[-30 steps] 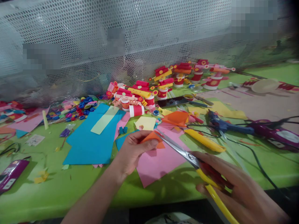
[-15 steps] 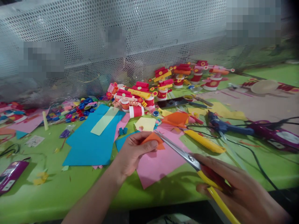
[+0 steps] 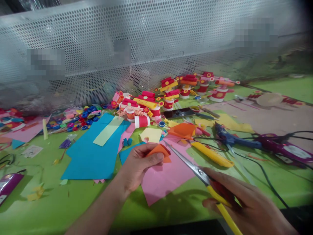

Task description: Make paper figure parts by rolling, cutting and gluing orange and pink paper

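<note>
Between thumb and fingers, my left hand pinches a small piece of orange paper, folded or curled at its top edge. My right hand grips the yellow handles of a pair of scissors. The silver blades look nearly closed and point up and left, with the tips close beside the orange paper; whether they touch it I cannot tell. Under both hands lies a sheet of pink paper. Left of it are blue sheets with a pale green strip on top.
Red-and-white paper cups with rolled-paper parts stand along the perforated metal screen. A yellow cutter knife, a blue glue gun and black cords lie to the right. Colourful bottle caps are heaped at the left back.
The view has tilted slightly, so the table sits a little lower. The orange paper's top edge now looks more curled. Both hands keep their hold, and the scissors stay close to the paper.
</note>
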A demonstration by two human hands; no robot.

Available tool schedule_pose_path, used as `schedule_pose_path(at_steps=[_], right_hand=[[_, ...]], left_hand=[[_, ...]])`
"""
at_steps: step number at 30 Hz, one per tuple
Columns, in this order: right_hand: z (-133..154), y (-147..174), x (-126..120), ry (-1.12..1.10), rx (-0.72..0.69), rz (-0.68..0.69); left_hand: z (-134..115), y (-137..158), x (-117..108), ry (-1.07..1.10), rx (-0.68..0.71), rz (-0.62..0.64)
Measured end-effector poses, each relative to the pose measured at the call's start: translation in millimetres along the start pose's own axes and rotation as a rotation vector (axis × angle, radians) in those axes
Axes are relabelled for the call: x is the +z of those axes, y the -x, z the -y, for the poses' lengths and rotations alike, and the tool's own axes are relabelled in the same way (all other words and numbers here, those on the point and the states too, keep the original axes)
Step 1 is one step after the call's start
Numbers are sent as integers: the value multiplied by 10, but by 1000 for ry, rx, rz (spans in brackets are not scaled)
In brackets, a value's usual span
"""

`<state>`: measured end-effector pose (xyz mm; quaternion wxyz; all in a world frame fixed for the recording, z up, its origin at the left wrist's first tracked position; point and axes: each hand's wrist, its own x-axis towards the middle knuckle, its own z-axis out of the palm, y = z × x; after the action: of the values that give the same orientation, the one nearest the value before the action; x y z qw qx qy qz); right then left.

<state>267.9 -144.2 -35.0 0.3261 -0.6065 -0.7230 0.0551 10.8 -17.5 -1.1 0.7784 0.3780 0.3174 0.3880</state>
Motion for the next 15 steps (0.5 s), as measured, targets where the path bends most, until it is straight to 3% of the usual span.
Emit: schedule_pose_path(at_steps=[8, 11, 15], right_hand=[[-168, 63, -53, 292, 226, 83], [-164, 142, -20, 257, 223, 143], [-133, 165, 37, 311, 205, 83]], left_hand=[[-64, -13, -60, 38, 24, -75], [-63, -23, -68, 76, 14, -139], [-46, -34, -65, 108, 17, -205]])
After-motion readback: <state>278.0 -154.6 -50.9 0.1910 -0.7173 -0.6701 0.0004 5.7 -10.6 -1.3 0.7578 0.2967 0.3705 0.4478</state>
